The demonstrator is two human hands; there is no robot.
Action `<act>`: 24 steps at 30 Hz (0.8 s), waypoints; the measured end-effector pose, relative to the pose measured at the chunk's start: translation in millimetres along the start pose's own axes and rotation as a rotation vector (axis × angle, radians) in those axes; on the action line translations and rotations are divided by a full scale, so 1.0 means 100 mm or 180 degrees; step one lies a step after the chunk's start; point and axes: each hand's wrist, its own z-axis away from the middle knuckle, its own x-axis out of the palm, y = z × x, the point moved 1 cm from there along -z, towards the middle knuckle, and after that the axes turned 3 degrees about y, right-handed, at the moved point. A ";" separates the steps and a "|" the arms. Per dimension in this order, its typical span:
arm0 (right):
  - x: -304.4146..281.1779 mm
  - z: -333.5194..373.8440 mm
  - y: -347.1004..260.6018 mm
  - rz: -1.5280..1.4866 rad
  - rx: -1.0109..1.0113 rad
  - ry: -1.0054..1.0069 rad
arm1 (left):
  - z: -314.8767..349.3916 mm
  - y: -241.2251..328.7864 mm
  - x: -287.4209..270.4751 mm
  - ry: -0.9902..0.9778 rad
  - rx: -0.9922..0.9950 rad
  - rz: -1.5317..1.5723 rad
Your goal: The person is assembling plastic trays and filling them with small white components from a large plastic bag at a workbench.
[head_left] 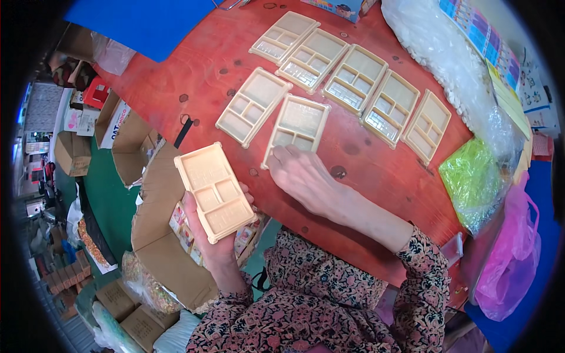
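Note:
My left hand (pixel 215 250) is closed around a cream plastic compartment tray (pixel 213 194) and holds it tilted in front of the table edge. Its compartments look bare. On the red table (pixel 347 212), my right hand (pixel 300 170) reaches over the near end of another compartment tray (pixel 301 117). The right fingers are bent and pressed together low over that tray's small compartments. Whatever they pinch, if anything, is hidden. Close by on the left lies a similar tray (pixel 253 106). Several more trays (pixel 356 76) form a slanting row farther back, some with shiny clear pieces in their compartments.
An open cardboard box (pixel 170 253) with small printed packets stands below the left hand. Bags of white pieces (pixel 435 53), a green plastic packet (pixel 471 176) and a pink plastic bag (pixel 512 253) line the right side. A black strip (pixel 183 132) lies near the left table edge.

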 end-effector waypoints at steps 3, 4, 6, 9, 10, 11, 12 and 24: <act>0.07 -0.14 0.00 0.0003 0.0011 0.0028 | -0.02 0.01 0.03 -0.0021 -0.0068 0.0102; 0.09 -0.19 0.00 -0.0020 0.0001 0.0042 | -0.03 0.01 0.03 -0.0019 -0.0072 0.0102; 0.16 -0.26 0.03 -0.0014 0.0033 0.0105 | -0.06 -0.01 0.02 -0.0064 0.0100 0.0004; 0.24 -0.39 0.06 -0.0036 0.0065 0.0204 | -0.08 0.00 0.07 0.0139 0.0198 0.0036; 0.25 -0.42 0.07 -0.0043 0.0077 0.0241 | -0.09 0.01 0.08 0.0148 0.0199 0.0031; 0.26 -0.44 0.09 -0.0045 0.0076 0.0241 | -0.11 0.02 0.09 0.0091 0.0192 0.0113; 0.26 -0.46 0.11 -0.0191 0.0123 0.0408 | -0.12 0.03 0.11 0.0031 0.0185 0.0195; -0.47 0.12 -0.34 -0.1684 -0.0199 0.0262 | -0.16 -0.18 0.41 -0.1010 0.0318 0.0491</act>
